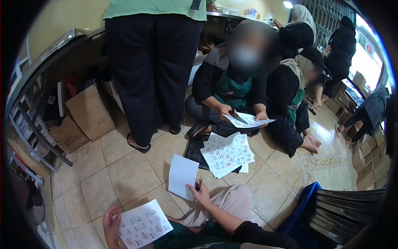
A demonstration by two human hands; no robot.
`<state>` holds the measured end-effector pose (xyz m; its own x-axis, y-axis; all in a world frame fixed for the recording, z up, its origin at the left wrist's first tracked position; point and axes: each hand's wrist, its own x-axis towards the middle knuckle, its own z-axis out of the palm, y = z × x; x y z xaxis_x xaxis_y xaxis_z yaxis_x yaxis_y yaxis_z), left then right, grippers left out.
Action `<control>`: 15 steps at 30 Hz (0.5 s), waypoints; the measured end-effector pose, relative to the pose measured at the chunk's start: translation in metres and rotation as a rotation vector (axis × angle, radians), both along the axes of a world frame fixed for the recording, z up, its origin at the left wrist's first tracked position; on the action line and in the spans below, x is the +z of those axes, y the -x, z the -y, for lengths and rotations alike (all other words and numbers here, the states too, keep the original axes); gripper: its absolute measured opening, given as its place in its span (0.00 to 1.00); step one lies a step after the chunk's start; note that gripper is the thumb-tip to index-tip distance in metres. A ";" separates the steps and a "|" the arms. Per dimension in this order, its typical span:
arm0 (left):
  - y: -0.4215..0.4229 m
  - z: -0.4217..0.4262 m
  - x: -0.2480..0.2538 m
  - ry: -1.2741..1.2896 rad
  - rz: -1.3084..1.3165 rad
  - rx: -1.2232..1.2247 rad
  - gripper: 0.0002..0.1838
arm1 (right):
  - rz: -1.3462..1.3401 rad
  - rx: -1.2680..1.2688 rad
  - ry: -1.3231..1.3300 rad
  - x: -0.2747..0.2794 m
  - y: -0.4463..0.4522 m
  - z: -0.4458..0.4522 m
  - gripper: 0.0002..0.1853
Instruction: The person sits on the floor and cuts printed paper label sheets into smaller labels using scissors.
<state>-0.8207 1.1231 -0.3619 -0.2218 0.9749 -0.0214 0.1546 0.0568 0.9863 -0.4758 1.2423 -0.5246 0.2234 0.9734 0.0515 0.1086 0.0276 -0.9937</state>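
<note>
At the lower left, my left hand (pixel 111 222) is closed on the edge of a printed label sheet (pixel 145 224), which shows rows of small text and red logos. My right hand (pixel 202 195), near the centre, is closed round a pair of dark scissors (pixel 199 184) pointing upward. A blank white sheet (pixel 182 176) meets the fingers of that hand at its lower corner; whether it is gripped there I cannot tell. Just beyond, a pile of printed sheets (pixel 228 153) lies on a black plastic bag (pixel 195 151) on the floor.
Opposite me a seated person (pixel 236 89) holds scissors and a sheet. Another person (pixel 286 103) sits beside them; someone in dark trousers (pixel 153 70) stands at the left. A blue-edged crate (pixel 304 207) is at the right, cardboard boxes (pixel 91 108) at the left.
</note>
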 end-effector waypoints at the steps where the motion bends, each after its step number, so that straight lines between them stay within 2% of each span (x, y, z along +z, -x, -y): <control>1: 0.001 0.018 0.001 0.041 -0.002 0.067 0.16 | -0.007 0.003 0.000 -0.001 0.000 0.001 0.14; 3: 0.002 0.051 0.002 0.081 -0.008 0.140 0.14 | 0.071 -0.018 0.005 0.002 -0.001 0.001 0.13; 5: 0.003 0.077 -0.002 0.204 -0.092 0.214 0.12 | 0.020 -0.008 0.010 0.013 0.001 0.003 0.13; 8: 0.010 0.102 -0.026 0.248 -0.082 0.280 0.14 | -0.027 0.007 -0.002 0.008 0.004 0.003 0.13; 10: 0.009 0.111 -0.038 0.248 -0.067 0.309 0.12 | -0.025 0.016 -0.022 0.002 0.003 0.004 0.13; 12: 0.002 0.114 -0.039 0.252 -0.053 0.333 0.11 | -0.021 0.047 0.001 0.026 0.001 0.010 0.13; 15: -0.008 0.117 -0.041 0.178 -0.124 0.287 0.10 | -0.048 0.027 -0.032 0.029 0.000 0.010 0.12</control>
